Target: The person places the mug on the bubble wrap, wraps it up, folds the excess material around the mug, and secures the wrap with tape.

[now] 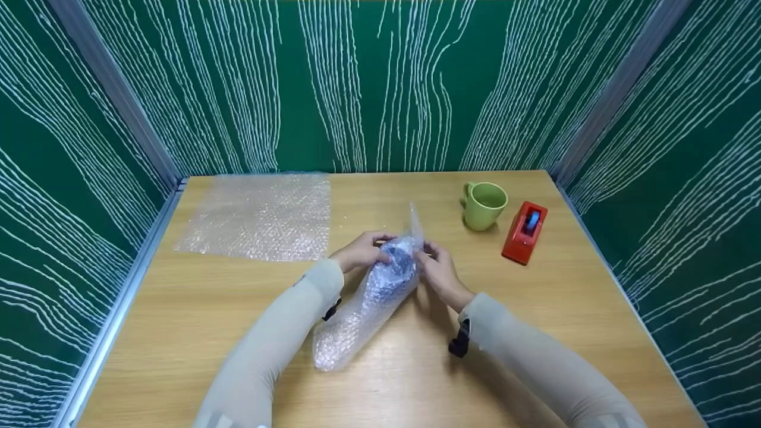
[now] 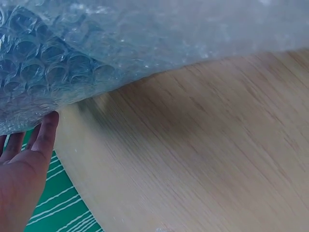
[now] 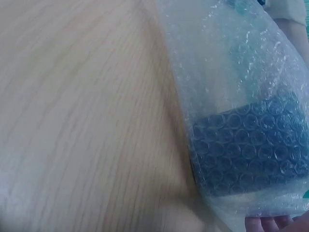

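Observation:
A sheet of bubble wrap [image 1: 345,336] is rolled around a blue object [image 3: 248,152] near the middle of the table. The layers blur that object, so its exact kind cannot be told. My left hand [image 1: 360,252] grips the roll's far end from the left, thumb on top. From the right, my right hand [image 1: 441,274] pinches the wrap at the same end, where a loose flap stands up. The roll's long tail slants toward the near left. In the left wrist view, fingers [image 2: 47,133] touch the wrap's underside; in the right wrist view, fingertips [image 3: 268,223] show at its end.
A second bubble wrap sheet [image 1: 267,220] lies flat at the back left of the wooden table [image 1: 208,333]. A green mug [image 1: 484,207] stands at the back right, beside a red tape dispenser [image 1: 524,235]. Green walls [image 1: 404,89] with white lines enclose the table.

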The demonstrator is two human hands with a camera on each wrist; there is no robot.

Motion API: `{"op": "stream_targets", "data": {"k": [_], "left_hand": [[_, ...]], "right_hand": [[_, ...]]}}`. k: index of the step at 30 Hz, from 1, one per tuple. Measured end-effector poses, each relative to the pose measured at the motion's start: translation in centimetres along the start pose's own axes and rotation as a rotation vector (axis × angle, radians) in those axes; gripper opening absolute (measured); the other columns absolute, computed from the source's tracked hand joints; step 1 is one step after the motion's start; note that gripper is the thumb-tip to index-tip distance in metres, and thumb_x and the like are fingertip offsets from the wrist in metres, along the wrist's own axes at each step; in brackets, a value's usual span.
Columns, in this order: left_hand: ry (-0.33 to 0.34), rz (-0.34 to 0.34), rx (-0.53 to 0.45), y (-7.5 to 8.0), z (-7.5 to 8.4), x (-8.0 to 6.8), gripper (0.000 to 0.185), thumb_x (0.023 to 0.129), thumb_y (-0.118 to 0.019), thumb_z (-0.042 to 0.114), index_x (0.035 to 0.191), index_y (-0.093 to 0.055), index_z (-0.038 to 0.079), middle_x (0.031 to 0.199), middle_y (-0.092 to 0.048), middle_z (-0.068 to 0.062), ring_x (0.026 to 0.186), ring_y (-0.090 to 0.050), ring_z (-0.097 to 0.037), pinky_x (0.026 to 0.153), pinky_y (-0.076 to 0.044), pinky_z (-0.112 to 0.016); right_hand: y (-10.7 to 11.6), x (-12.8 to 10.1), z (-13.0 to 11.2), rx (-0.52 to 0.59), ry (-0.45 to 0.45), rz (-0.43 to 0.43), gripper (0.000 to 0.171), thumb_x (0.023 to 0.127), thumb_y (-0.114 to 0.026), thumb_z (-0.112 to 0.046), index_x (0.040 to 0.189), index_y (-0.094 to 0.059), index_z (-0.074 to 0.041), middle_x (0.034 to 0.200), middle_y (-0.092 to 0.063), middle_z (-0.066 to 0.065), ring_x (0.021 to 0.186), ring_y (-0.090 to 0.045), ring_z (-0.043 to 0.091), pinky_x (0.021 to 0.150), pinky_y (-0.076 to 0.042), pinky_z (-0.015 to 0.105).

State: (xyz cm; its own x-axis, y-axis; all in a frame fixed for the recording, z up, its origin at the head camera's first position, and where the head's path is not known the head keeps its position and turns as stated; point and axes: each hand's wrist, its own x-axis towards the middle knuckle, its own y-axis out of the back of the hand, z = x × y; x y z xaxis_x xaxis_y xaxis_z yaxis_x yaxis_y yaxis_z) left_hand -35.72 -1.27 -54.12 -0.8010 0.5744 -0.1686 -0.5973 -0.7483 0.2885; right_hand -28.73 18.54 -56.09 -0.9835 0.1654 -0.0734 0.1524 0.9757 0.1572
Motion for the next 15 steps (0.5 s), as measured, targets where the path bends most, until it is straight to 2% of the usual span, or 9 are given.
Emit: {"op": "stream_targets", "data": {"k": [2,4,7,12,15], "left_hand": [[0.0,-0.003,-0.008,0.0,0.1,0.0,0.067,0.088,-0.069,-0.007,0.154,-0.056,-0.002,0.155,-0.059,-0.025,0.143,-0.059,-0.041,0.119,-0.054,-0.042],[-0.001,-0.002,-0.008,0.0,0.1,0.0,0.067,0.088,-0.069,-0.007,0.154,-0.056,-0.003,0.156,-0.058,-0.026,0.144,-0.058,-0.042,0.119,-0.054,-0.042],[-0.01,-0.005,-0.005,0.1,0.0,0.0,0.07,0.089,-0.069,-0.007,0.156,-0.052,-0.003,0.159,-0.056,-0.026,0.146,-0.056,-0.043,0.12,-0.052,-0.044],[-0.033,-0.026,-0.005,0.1,0.0,0.0,0.076,0.09,-0.068,-0.009,0.162,-0.045,0.0,0.164,-0.049,-0.025,0.151,-0.05,-0.045,0.124,-0.049,-0.048],[-0.03,-0.034,0.007,0.1,0.0,0.0,0.078,0.09,-0.068,-0.009,0.164,-0.042,0.0,0.166,-0.048,-0.025,0.152,-0.049,-0.045,0.126,-0.046,-0.048]], "right_hand": [[0.0,0.0,0.0,0.026,-0.004,0.018,0.044,0.107,-0.06,-0.006,0.146,-0.056,0.014,0.136,-0.066,0.031,0.106,-0.065,0.022,0.085,-0.056,0.022],[0.1,0.1,0.1,0.034,-0.009,0.035,0.043,0.107,-0.061,-0.005,0.145,-0.057,0.015,0.135,-0.066,0.031,0.106,-0.065,0.02,0.082,-0.055,0.018],[0.1,0.4,0.1,0.051,-0.029,0.064,0.038,0.107,-0.063,-0.006,0.139,-0.06,0.014,0.131,-0.069,0.03,0.103,-0.068,0.018,0.081,-0.058,0.017],[0.2,0.8,0.3,0.071,-0.072,0.144,0.027,0.105,-0.068,-0.005,0.126,-0.067,0.012,0.114,-0.075,0.023,0.079,-0.068,0.01,0.067,-0.06,0.018],[0.4,1.2,0.5,0.029,-0.07,0.183,0.026,0.103,-0.071,-0.004,0.123,-0.068,0.012,0.109,-0.075,0.019,0.079,-0.066,0.009,0.066,-0.058,0.015]]}}
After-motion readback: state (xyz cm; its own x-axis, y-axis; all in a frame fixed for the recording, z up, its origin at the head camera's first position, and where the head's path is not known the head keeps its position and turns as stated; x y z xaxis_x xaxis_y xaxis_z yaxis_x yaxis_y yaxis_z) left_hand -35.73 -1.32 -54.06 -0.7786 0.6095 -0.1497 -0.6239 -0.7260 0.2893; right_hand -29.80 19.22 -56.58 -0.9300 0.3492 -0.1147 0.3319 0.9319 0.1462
